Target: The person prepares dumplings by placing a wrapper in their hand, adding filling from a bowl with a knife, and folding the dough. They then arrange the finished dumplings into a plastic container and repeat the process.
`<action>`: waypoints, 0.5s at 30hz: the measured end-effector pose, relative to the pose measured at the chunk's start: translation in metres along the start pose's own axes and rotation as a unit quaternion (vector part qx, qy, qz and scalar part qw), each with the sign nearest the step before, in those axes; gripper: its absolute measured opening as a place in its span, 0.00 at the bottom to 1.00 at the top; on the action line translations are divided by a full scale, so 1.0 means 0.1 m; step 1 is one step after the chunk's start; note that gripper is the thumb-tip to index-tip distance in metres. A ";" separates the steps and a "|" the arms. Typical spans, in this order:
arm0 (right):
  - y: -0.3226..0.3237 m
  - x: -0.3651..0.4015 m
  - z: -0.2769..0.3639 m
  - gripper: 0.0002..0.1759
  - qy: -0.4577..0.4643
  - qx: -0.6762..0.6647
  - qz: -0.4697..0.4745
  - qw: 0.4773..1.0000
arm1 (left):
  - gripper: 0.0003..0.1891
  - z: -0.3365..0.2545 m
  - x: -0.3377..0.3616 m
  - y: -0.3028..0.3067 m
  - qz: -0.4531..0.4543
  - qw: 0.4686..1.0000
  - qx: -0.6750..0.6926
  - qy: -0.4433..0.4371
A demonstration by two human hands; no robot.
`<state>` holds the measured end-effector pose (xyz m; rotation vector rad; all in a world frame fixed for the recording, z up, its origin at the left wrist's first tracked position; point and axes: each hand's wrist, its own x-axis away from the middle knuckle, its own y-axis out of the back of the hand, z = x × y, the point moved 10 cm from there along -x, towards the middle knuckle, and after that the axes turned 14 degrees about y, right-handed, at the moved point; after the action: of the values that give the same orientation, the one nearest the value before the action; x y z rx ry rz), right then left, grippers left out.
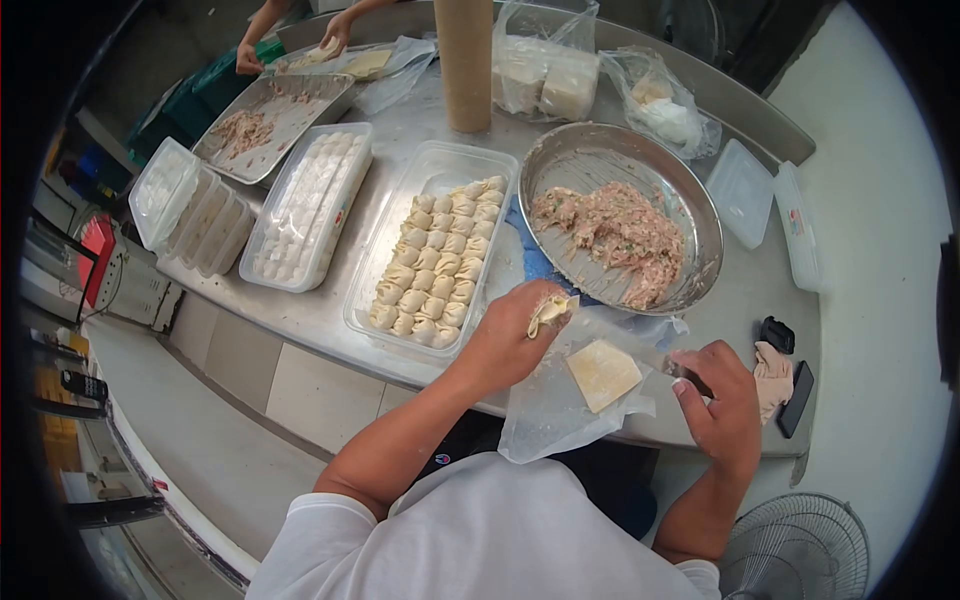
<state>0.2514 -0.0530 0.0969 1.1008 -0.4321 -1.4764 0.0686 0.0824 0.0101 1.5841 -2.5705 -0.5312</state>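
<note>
My left hand is closed around a folded dumpling wrapper, just below the round metal pan of minced filling. To the right, my right hand has its fingers curled around the handle end of a thin, blurred spreading tool. Between the hands, a stack of square wrappers lies on a plastic sheet at the table's edge. Left of the pan, a clear plastic tray holds rows of folded dumplings.
A lidded container and stacked boxes stand left. Another person's hands work beyond a metal tray. A brown pillar rises behind. Bags, lids and a phone lie on the table.
</note>
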 end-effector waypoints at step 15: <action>-1.28 0.03 -0.27 0.18 -0.175 -0.569 -0.260 0.761 | 0.17 -0.29 0.09 -0.21 0.077 0.991 0.074 -0.078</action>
<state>0.2012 -0.0162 -0.0181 -0.0869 0.5740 -1.9718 0.0893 0.0582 0.0289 1.4204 -2.8807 -0.4779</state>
